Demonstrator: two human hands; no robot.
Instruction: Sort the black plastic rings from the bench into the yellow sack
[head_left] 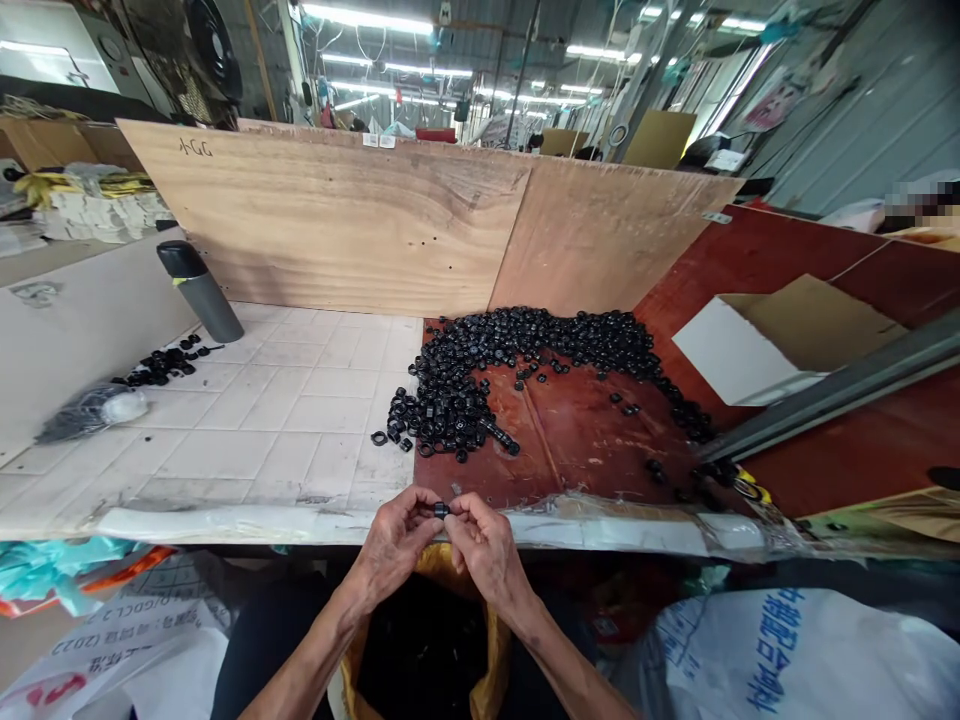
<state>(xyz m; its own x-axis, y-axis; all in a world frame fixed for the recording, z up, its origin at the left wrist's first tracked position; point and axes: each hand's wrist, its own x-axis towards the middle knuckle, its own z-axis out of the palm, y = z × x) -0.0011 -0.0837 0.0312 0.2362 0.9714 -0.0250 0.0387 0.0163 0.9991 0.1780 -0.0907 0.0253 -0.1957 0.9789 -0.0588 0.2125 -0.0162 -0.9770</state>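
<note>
Between my two hands is a small black cylindrical part [442, 510], pinched by the fingertips of both. My left hand [397, 540] grips it from the left, and my right hand [484, 545] from the right, just in front of the table's taped front edge. Below them a yellow sack [493, 640] stands open between my legs, its dark inside full of black things too dim to tell apart. Beyond my hands a big heap of small black ring-like parts [457, 400] curves across the red board [540, 460].
A dark grey bottle [202, 295] stands at the left. Near it lie loose black parts [161, 365] and a clear plastic bag [94, 412]. An open white box [750, 345] and a metal bar [832, 388] are at the right. Plywood panels [360, 220] wall the back.
</note>
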